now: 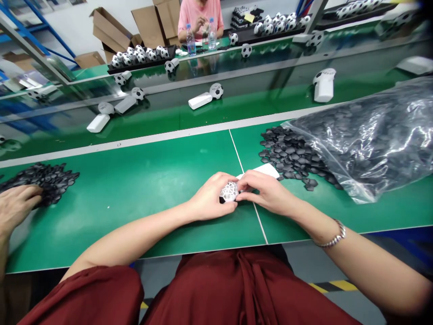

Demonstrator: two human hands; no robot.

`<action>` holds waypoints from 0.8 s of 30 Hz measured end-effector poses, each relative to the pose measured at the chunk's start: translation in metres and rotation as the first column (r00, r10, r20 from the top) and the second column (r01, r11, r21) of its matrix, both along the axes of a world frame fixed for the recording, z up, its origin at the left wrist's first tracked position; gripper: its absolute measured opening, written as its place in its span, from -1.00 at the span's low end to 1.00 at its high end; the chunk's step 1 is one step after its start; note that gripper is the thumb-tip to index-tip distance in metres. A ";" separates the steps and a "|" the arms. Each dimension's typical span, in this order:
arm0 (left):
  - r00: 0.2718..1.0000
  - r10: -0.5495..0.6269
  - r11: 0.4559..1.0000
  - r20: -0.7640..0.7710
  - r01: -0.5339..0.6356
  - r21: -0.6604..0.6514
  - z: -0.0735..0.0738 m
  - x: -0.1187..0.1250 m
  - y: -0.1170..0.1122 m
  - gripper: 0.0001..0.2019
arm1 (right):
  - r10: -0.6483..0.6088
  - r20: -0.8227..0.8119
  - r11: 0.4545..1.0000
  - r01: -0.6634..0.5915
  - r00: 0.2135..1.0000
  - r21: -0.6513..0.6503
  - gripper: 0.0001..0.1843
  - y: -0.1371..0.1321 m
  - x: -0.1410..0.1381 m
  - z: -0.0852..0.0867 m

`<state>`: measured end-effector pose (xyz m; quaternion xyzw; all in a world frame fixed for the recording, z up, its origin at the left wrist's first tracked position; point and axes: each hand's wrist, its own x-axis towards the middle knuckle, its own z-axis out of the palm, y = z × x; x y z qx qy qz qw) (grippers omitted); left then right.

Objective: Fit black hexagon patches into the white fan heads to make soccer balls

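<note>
Both my hands meet over the green table near its front edge. My left hand is curled around a small white ball-shaped fan head with a honeycomb grille. My right hand pinches at the right side of that grille; whether a small piece sits under its fingertips is hidden. The fan's white handle sticks out behind my right hand. A loose heap of black pentagon pieces lies just right of my hands, spilling from a clear plastic bag.
Another person's hand rests on a second pile of black pieces at the left. Finished football-pattern fans lie on the conveyor belt behind. A person in pink sits across, behind two water bottles. Cardboard boxes stand at the back.
</note>
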<state>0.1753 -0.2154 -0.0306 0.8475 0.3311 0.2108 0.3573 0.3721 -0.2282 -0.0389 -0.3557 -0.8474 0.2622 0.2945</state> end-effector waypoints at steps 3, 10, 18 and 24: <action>1.000 0.010 1.000 -0.005 -0.010 0.011 0.000 0.001 0.000 -0.51 | -0.013 0.010 1.000 0.013 1.000 0.007 -0.81 0.002 0.000 -0.002; 1.000 0.004 0.998 0.019 -0.005 0.062 -0.007 0.000 0.002 -0.50 | -0.042 0.014 0.999 0.042 0.999 -0.007 -0.83 -0.002 0.003 0.000; 0.998 -0.038 0.983 0.051 0.028 0.179 -0.015 -0.004 0.006 -0.52 | -0.063 0.053 0.996 0.060 0.997 0.061 -0.87 -0.008 0.005 -0.004; 0.998 -0.046 0.983 0.042 0.038 0.178 -0.015 -0.004 0.007 -0.52 | -0.037 0.054 0.997 0.034 0.998 0.066 -0.90 -0.004 0.002 -0.002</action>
